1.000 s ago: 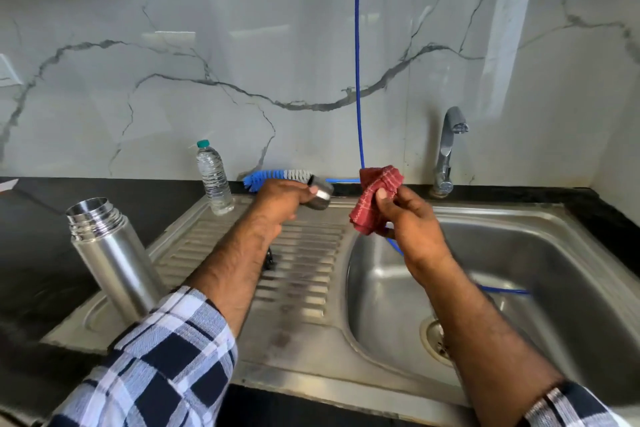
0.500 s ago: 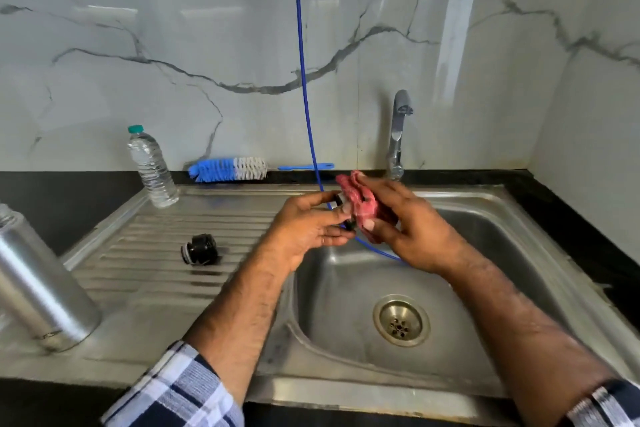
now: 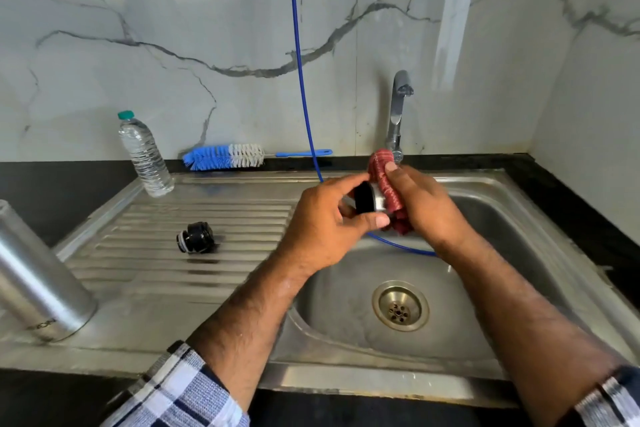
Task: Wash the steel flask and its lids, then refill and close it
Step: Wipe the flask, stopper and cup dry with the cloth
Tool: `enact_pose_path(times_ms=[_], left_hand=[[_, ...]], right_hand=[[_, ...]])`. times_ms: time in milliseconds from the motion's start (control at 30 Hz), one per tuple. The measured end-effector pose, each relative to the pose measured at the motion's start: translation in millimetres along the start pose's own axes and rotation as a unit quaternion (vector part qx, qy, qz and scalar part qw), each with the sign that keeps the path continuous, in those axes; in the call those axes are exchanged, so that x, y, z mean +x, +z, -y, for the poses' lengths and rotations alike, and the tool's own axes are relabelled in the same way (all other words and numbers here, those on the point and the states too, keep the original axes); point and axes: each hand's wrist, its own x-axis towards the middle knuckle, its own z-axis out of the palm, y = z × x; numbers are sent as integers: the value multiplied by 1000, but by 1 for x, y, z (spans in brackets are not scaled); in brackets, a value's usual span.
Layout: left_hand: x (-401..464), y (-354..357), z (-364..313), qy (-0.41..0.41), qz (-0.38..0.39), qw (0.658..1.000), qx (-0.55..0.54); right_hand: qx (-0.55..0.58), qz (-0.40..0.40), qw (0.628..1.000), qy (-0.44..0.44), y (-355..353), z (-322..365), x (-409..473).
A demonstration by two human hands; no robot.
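Midway, by the look of it: washing under way, refill and closing not begun. Steel flask [image 3: 36,282] stands open on the drainboard [image 3: 207,288], far left. Black inner stopper [image 3: 198,237] lies on its side on the ridges, apart from both hands. Left hand [image 3: 323,229] curled around the steel outer cap [image 3: 369,199], thumb beneath, dark hollow facing the camera. Right hand [image 3: 420,204] grips a red scrub cloth [image 3: 386,189] pressed against the cap's side, over the basin [image 3: 346,305]. Tap [image 3: 397,114] seems dry, though hard to tell. Bottle brush [image 3: 225,157] and plastic water bottle [image 3: 144,156] sit at the back.
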Motion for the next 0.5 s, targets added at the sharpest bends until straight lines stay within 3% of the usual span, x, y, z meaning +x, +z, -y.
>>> enact_pose_path(times_ms=[67,133,233,333,500], left_hand=[[2,-4,-6,-128,-8,978,-165],[3,-16,-15,-266,-2,908,-324],[4,-32,-17,-340,1,840,-423],[4,-33,-16,-305,2,865,-399],[0,-22,-18,-72,-21,955,-287]], right_hand=[[-38,17,996,-84,2,-7,0],[-85,66,978,-176,4,-15,1],[-129,102,946,-281,6,-12,-2],[-182,42,940,-287,8,-12,0],[-216,-19,939,-267,6,-6,-4]])
